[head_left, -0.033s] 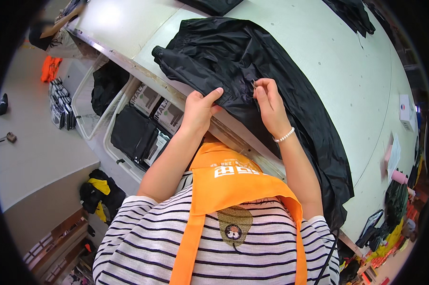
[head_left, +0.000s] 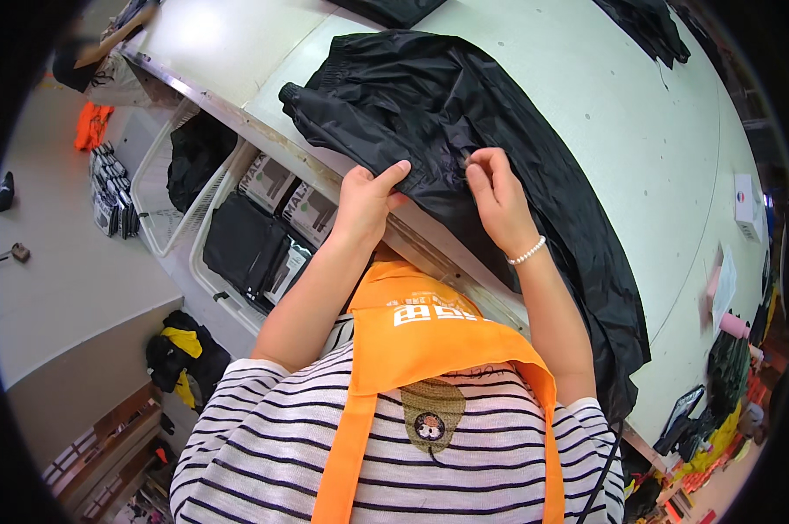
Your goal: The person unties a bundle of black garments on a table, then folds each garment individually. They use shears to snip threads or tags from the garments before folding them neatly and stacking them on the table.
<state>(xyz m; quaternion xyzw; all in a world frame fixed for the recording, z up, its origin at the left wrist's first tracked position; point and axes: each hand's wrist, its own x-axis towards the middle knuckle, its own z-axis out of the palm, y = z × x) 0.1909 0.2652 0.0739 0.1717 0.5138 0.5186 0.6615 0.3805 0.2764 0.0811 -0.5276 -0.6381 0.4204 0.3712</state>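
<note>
A shiny black garment (head_left: 552,175) with gathered elastic ends lies spread along the near edge of the white table (head_left: 665,157), part of it hanging over that edge. My left hand (head_left: 370,196) is closed on the garment's near edge, thumb on top. To its right, my right hand (head_left: 499,192), with a pearl bracelet at the wrist, is in a pinch just above the cloth. Something small and thin shows between its fingertips, too little to name. Whether it touches the cloth cannot be told.
Left below the table edge stand white plastic baskets (head_left: 204,262), holding black cloth and packaged goods. Other black garments (head_left: 648,31) lie at the table's far side. A white box (head_left: 748,207) and pink spool (head_left: 735,326) are at right. Another person (head_left: 98,65) stands far left.
My right hand has shifted slightly down and toward me, and its fingertips have turned a little. My left hand and the garment stay in place.
</note>
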